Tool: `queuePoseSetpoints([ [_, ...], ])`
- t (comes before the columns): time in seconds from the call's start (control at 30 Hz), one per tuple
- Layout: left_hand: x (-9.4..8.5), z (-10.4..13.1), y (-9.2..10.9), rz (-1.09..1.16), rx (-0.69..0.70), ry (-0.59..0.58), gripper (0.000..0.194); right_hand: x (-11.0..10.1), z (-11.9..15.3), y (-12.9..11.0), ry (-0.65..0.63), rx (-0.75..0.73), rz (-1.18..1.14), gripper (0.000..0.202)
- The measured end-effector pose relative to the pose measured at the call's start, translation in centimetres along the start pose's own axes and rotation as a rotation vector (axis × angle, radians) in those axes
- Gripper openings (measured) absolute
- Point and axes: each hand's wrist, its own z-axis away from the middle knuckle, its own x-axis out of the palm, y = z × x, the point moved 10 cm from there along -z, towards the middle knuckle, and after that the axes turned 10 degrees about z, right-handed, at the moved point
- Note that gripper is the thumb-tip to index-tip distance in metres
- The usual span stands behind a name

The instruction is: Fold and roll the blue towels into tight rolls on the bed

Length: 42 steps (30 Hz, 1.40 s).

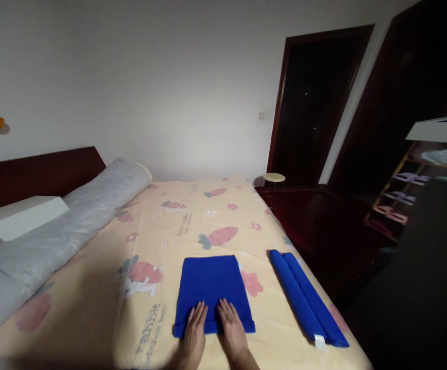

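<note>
A blue cloth (212,280) lies flat on the patterned bed sheet (185,205), with a narrow folded strip along its near edge. My left hand (196,331) rests on the near left part of the cloth, palm down, its fingers stretched out. Palm down as well, my right hand (231,326) lies on the near right part with fingers extended. Two blue rolls (308,300) lie side by side to the right, a white tag at their near end. Neither hand touches them.
A long grey roll (92,205) and a white box (23,216) lie on the bed's left side by the dark headboard (38,172). Beyond the right edge stand a round stool (274,177) and a shoe rack (396,198).
</note>
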Motion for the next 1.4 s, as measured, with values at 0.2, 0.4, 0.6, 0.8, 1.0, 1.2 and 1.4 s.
queuePoseSetpoints([
  [0.2, -0.1, -0.7, 0.4, 0.060, 0.065, -0.147, 0.075, -0.7, -0.5, -0.1, -0.183, -0.099, -0.074, 0.070],
  [0.4, -3.0, 0.8, -3.5, -0.158, -0.202, 0.016, 0.057, -1.4, 1.6, 5.9, -0.046, 0.174, 0.039, 0.060],
  [0.6, -0.3, -1.0, 0.8, -0.061, 0.023, -0.045, 0.070, -0.1, -0.4, 1.3, -0.063, 0.102, 0.008, 0.065],
  [0.8, -0.5, -1.9, 1.3, 0.050, 0.121, -0.236, 0.082, 0.2, -1.6, 0.0, -0.239, -0.087, -0.106, 0.073],
  [1.0, -3.3, -0.7, -3.8, -0.140, -0.187, -0.168, 0.068, -0.6, -0.1, 6.9, -0.111, 0.195, 0.031, 0.072],
  [1.2, -1.5, -2.2, -1.5, -0.162, -0.117, -0.083, 0.073, -0.4, -1.2, 4.0, -0.050, 0.154, 0.077, 0.075],
  [1.4, 1.0, -3.3, 1.2, 0.009, 0.153, -0.124, 0.070, 0.2, -2.5, -0.6, -0.346, -0.196, -0.113, 0.077],
])
